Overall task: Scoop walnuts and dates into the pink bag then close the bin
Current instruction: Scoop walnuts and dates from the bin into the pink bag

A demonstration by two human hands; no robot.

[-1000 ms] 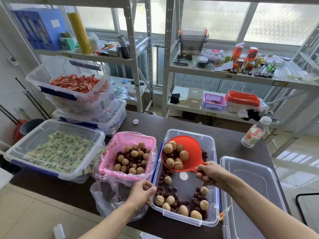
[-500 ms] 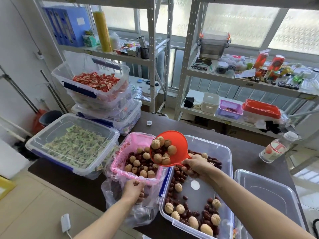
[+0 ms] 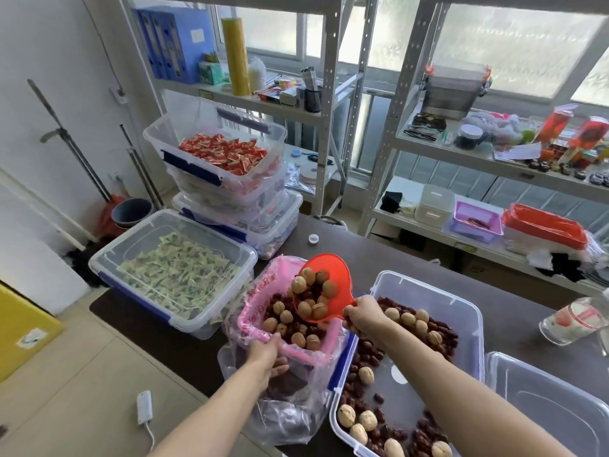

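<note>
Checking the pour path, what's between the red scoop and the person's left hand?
In the head view, the pink bag's open mouth, with walnuts and dates inside.

the soft pink plastic bag point(image 3: 260, 300) gaped open beside the clear plastic bin point(image 3: 468, 316) at the table's near edge, both holding walnuts and dates.

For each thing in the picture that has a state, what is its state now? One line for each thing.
Red plastic scoop: loaded with walnuts and dates, tilted over the bag.
Pink plastic bag: mouth open, partly filled.
Clear plastic bin of walnuts and dates: open, lid off.
Clear bin lid: lying beside the bin.
Right hand: grips the scoop handle.
Left hand: holds the bag's rim.
</note>
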